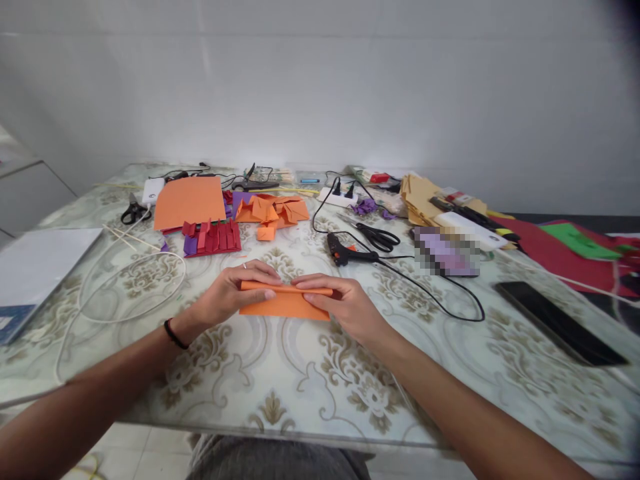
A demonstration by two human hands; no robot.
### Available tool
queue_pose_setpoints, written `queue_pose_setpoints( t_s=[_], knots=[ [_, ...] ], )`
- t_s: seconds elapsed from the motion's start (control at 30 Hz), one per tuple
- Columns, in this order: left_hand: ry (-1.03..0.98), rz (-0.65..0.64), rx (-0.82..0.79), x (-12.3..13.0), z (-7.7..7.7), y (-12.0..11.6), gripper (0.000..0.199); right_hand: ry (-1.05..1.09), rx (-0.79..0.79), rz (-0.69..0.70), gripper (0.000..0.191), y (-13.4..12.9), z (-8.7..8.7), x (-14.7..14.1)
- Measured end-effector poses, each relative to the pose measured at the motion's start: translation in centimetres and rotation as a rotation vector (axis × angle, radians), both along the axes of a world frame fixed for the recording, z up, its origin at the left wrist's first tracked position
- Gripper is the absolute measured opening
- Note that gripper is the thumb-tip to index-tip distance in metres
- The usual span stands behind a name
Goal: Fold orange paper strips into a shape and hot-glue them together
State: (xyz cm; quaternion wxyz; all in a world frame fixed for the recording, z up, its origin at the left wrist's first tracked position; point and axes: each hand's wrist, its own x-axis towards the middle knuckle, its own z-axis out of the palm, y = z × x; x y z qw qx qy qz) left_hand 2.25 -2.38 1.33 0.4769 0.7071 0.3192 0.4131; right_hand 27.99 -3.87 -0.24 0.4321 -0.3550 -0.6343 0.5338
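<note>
An orange sheet of paper point(285, 307) lies before me on the patterned tablecloth, its far edge folded or rolled over. At its left end, my left hand point(245, 288) grips the folded edge, with the thumb on the near side and the fingers behind. My right hand point(343, 297) pinches the right end in the same way. Both thumbs press near the fold, a short gap apart. Beyond my hands sit folded red paper strips point(215, 237) and crumpled orange paper pieces point(273, 210). A black glue gun point(350, 252) rests just past my right hand.
Black-handled scissors point(377, 235) lie behind the glue gun, whose cord loops to the right. A dark phone point(557, 323) is at the right. A white cable point(135, 320) coils at the left near a white pad point(45, 267). A power strip point(337, 197) stands farther back.
</note>
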Motion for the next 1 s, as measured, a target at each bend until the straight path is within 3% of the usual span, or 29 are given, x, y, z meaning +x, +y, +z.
queue_pose_setpoints(
  t_s=[0.37, 0.67, 1.0],
  knots=[
    [0.018, 0.110, 0.035, -0.21, -0.21, 0.34, 0.012, 0.066, -0.126, 0.002, 0.029, -0.24, 0.55, -0.32],
    [-0.006, 0.139, 0.100, -0.36, -0.54, 0.67, 0.011, -0.114, -0.061, -0.158, 0.032, -0.07, 0.23, -0.23],
    [0.023, 0.132, 0.110, -0.31, -0.01, 0.50, 0.009, 0.090, -0.163, -0.095, 0.049, -0.28, 0.66, -0.75]
  ],
)
